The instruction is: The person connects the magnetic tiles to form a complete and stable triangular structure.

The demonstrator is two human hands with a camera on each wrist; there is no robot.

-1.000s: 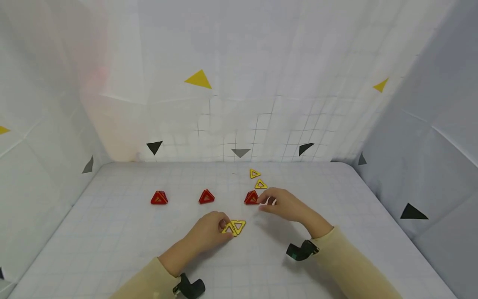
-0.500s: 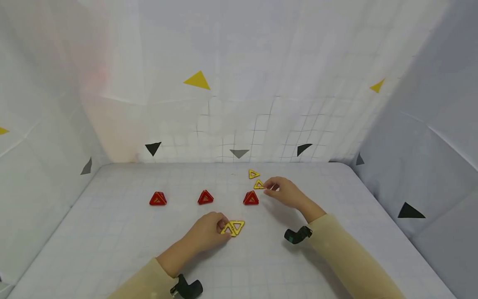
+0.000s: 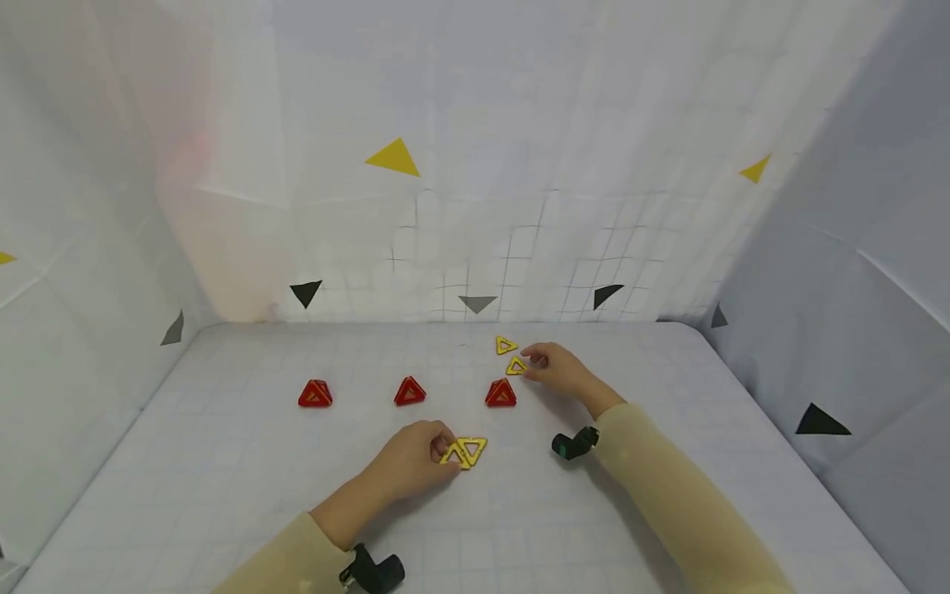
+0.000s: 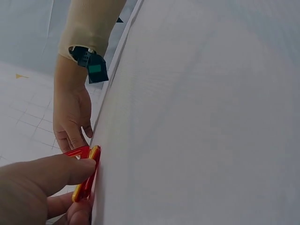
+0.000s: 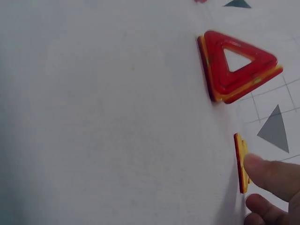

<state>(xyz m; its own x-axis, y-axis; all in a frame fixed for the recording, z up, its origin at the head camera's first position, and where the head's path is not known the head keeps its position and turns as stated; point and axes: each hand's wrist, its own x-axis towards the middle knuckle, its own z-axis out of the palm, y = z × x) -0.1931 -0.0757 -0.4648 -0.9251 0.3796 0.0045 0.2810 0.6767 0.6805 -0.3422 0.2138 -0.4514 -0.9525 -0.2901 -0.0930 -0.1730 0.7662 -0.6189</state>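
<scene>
- Both hands show in the head view. Low in the centre of the frame, the left hand (image 3: pixel 416 458) lies on the white gridded table (image 3: pixel 223 462), its fingers curled onto the left edge of a flat pair of yellow triangle tiles (image 3: pixel 465 451) that lie edge to edge.
- Right of centre, the right hand (image 3: pixel 558 369) reaches out with its fingertips on a single yellow triangle tile (image 3: pixel 516 366); they look pinched on its right edge, though the grip is small in this view. A second loose yellow tile (image 3: pixel 505 345) lies just above it.
- Three red pyramids stand in a row across the middle: the left one (image 3: pixel 315 393), the middle one (image 3: pixel 410 391) and the right one (image 3: pixel 500 393), the last just below the tile at the right hand.
- Left wrist view: at the lower left of the frame the left hand's thumb (image 4: pixel 42 176) and a finger below pinch the yellow tiles (image 4: pixel 86 176) against the table. The right hand (image 4: pixel 70 117) hangs above them at the left, fingers pointing down and loosely bent.
- Right wrist view: at the lower right, a fingertip (image 5: pixel 272 176) presses the edge of the yellow tile (image 5: pixel 241 164), seen edge-on. The red pyramid (image 5: pixel 236 65) sits at the upper right.
</scene>
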